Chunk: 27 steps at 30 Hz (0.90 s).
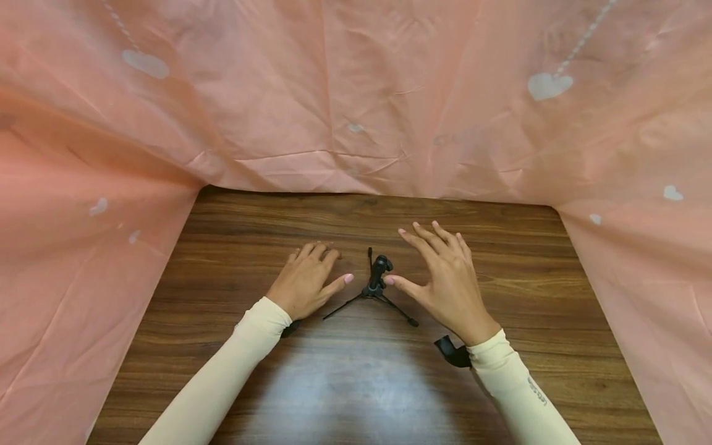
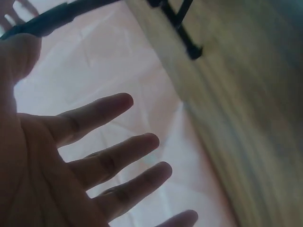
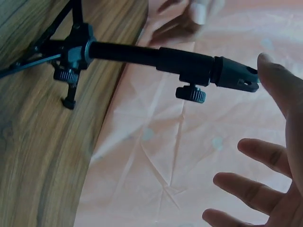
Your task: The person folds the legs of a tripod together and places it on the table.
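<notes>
A small black tripod (image 1: pixel 381 270) stands upright on the wooden table, its thin legs spread. In the right wrist view, its post (image 3: pixel 184 65) carries a ridged side knob (image 3: pixel 191 93) and a slotted top piece (image 3: pixel 236 74). My left hand (image 1: pixel 306 281) is to the left of the tripod, fingers spread and apart from it in the head view. My right hand (image 1: pixel 453 284) hovers on the other side with its fingers extended. Its thumb tip is close to the post; I cannot tell whether they touch. Neither hand holds anything.
The brown wooden table (image 1: pixel 233 235) is enclosed at the back and both sides by pink sheeting (image 1: pixel 378 93) with pale heart prints. A black curved piece (image 1: pixel 453 352) sits at my right wrist, and a dark piece (image 1: pixel 290 328) shows beside the left cuff.
</notes>
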Tool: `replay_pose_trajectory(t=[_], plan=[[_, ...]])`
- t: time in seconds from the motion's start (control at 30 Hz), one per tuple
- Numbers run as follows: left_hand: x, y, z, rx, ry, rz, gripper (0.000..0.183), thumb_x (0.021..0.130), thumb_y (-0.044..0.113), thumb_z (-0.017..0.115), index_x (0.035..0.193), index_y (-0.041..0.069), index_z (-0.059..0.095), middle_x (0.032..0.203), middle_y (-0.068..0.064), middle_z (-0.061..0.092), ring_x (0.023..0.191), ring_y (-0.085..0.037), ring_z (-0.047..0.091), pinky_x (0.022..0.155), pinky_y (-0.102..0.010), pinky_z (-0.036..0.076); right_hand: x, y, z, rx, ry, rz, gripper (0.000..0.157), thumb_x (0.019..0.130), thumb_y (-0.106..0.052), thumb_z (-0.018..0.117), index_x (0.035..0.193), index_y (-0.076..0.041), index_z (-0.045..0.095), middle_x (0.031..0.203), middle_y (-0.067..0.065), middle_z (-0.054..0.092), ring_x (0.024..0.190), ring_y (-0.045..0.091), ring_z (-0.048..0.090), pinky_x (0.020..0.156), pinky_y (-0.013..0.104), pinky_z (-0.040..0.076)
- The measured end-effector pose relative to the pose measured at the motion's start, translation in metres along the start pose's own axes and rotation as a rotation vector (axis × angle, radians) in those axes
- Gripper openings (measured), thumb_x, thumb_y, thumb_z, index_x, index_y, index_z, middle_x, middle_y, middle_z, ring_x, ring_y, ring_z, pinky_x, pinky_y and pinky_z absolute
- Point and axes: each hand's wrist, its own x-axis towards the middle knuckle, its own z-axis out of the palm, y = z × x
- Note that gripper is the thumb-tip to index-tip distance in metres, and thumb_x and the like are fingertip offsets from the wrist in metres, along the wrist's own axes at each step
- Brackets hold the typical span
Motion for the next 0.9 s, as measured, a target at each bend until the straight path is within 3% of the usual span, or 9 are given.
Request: replay_pose_trajectory(t=[0.2,0.53,0.8,0.9], plan=[[-0.004,0.000,0.017,-0.048,0.024,0.024,0.056,0.109,0.055,0.053,0.141,0.011,0.064,0.142,-0.016,0.065,0.130,-0.038,0.061,0.102,-0.064,0.055,0.001,-0.002,0.003,0.076,0.044,-0.018,0.079,0.075,-0.055,0.092,0.143,-0.021,0.069,0.150,0.012,0.065,0.148,0.042,0.051,0.122,0.075,0.028],[-0.007,0.001,0.037,-0.087,0.041,0.040,0.052,0.107,0.051,0.060,0.136,0.008,0.067,0.134,-0.013,0.069,0.122,-0.034,0.064,0.098,-0.058,0.057,0.001,-0.004,0.008,0.153,0.065,-0.019,0.067,0.076,-0.048,0.095,0.133,-0.020,0.075,0.139,0.009,0.073,0.141,0.037,0.059,0.124,0.071,0.030],[-0.009,-0.002,0.056,-0.129,0.076,0.076,0.047,0.103,0.047,0.070,0.129,0.007,0.072,0.130,-0.011,0.072,0.123,-0.033,0.066,0.112,-0.055,0.052,0.000,-0.006,0.012,0.225,0.080,-0.032,0.060,0.076,-0.041,0.096,0.128,-0.018,0.078,0.126,0.006,0.079,0.129,0.032,0.066,0.125,0.068,0.031],[-0.009,-0.003,0.066,-0.186,0.117,0.083,0.039,0.099,0.040,0.077,0.122,0.007,0.075,0.124,-0.009,0.075,0.118,-0.030,0.069,0.109,-0.051,0.054,0.001,-0.006,0.013,0.242,0.094,-0.035,0.056,0.076,-0.038,0.097,0.125,-0.018,0.079,0.120,0.005,0.081,0.123,0.031,0.068,0.124,0.066,0.032]])
